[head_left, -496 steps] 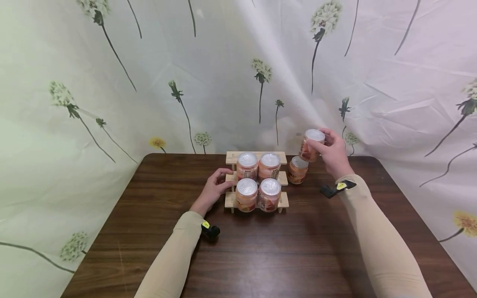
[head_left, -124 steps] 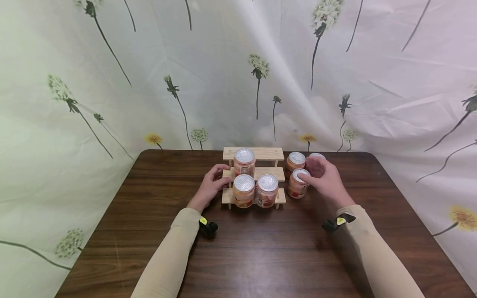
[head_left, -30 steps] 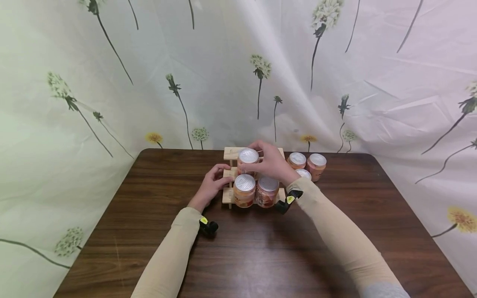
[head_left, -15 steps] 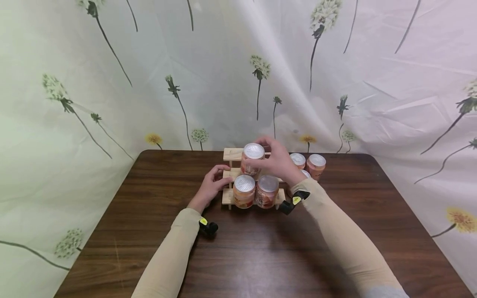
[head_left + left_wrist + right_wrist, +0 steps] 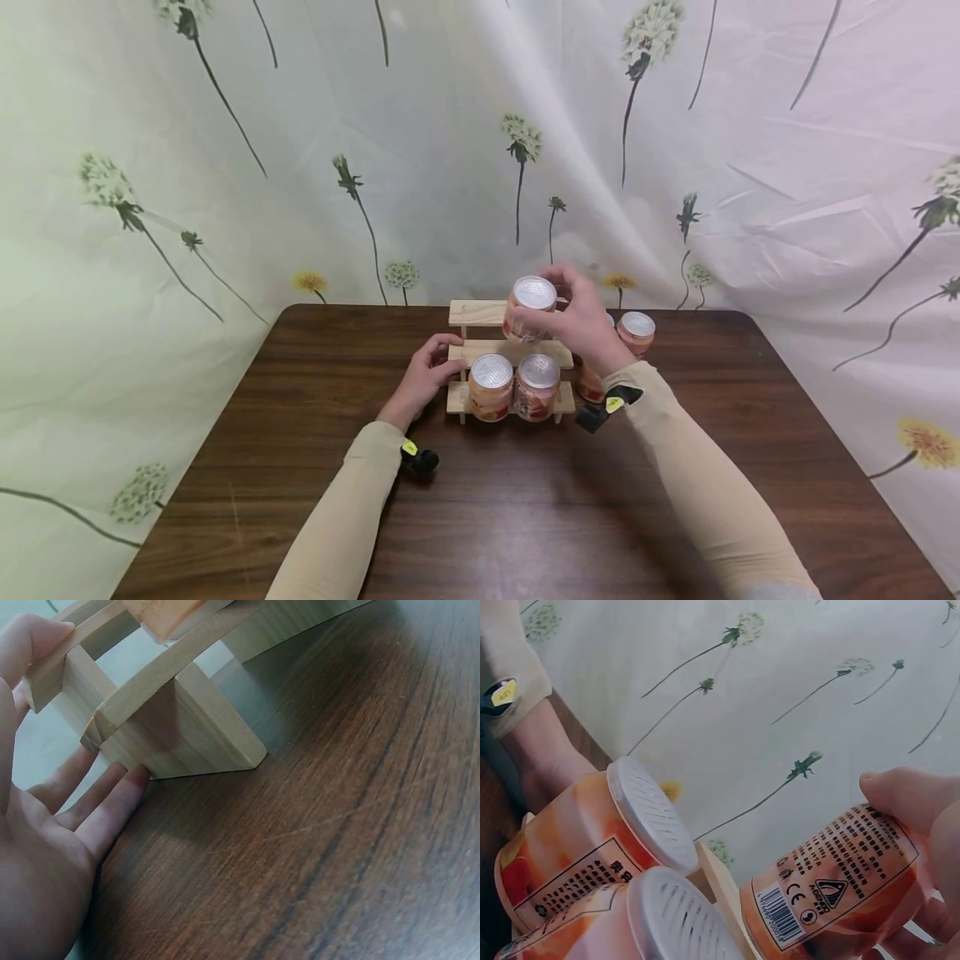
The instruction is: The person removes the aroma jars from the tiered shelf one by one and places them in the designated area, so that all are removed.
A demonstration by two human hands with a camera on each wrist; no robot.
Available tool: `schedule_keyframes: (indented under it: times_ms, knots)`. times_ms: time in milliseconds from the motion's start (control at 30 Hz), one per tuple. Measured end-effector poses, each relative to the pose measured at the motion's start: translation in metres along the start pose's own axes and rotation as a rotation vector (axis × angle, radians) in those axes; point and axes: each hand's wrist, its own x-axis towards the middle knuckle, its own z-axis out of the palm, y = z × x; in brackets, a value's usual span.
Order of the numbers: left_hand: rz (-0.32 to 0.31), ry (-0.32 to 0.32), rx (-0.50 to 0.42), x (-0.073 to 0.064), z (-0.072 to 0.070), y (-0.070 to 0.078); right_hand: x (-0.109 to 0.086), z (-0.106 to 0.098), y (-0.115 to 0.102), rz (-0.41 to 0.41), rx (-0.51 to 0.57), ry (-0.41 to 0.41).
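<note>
My right hand point(image 5: 588, 321) grips an orange-labelled jar point(image 5: 529, 310) with a silvery ridged lid, held above the back of the stepped wooden rack point(image 5: 476, 312). In the right wrist view its printed label with a barcode shows on the held jar point(image 5: 829, 881), thumb on one side and fingers on the other. Two matching jars, left point(image 5: 491, 387) and right point(image 5: 537, 387), stand on the lowest step. My left hand point(image 5: 422, 375) holds the left end of the rack's middle step; in the left wrist view, other fingers point(image 5: 112, 814) touch the rack's side panel point(image 5: 180, 735).
Right of the rack, several more jars point(image 5: 637, 333) stand on the dark wooden table point(image 5: 510, 517), partly hidden by my right hand and wrist. A white curtain point(image 5: 435, 150) with dandelion prints hangs behind the table's back edge.
Of the jars on the rack, two on the lowest step remain standing; those above were lifted off to the right. My right hand has just raised the last upper jar up and rightward.
</note>
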Motion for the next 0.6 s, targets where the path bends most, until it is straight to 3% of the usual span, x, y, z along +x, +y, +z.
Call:
schedule_keyframes:
  times_ms: [600]
  knots:
    - [0.004, -0.008, 0.0, 0.0, -0.001, -0.002, -0.011, -0.029, 0.006, -0.065, 0.02, 0.174]
